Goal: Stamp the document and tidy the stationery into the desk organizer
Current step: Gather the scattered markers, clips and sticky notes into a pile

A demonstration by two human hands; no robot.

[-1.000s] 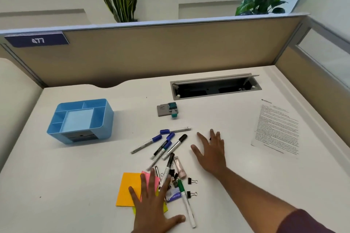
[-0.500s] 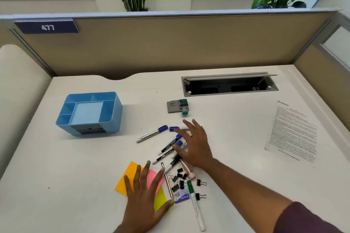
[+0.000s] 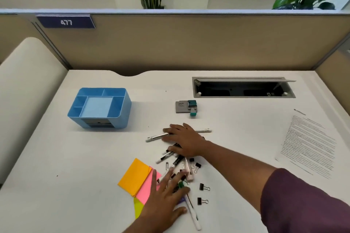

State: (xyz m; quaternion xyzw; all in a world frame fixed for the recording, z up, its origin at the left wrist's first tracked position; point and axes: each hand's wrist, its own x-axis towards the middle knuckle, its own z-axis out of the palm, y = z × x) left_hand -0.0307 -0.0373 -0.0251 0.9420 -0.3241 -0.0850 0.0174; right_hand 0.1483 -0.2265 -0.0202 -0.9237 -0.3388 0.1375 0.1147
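Note:
A blue desk organizer [image 3: 121,108] with several empty compartments stands at the left of the white desk. A grey and teal stamp [image 3: 186,107] lies behind the pile of stationery. The printed document [image 3: 308,143] lies flat at the right. My right hand [image 3: 184,140] rests flat, fingers spread, on several pens and markers [image 3: 166,155] in the middle. My left hand [image 3: 164,202] lies flat over the near end of the pile, covering part of the pink and yellow sticky notes; the orange sticky notes [image 3: 135,177] show beside it. A white marker with a green cap [image 3: 192,212] pokes out under it.
Black binder clips [image 3: 204,187] are scattered right of my left hand. An open cable slot [image 3: 242,89] is set into the desk at the back right. A beige partition [image 3: 189,43] closes off the back, with plants behind it.
My right hand has slid left onto the pens, pushing them together. My left hand has moved right from the sticky notes onto the near pens. The view has shifted closer.

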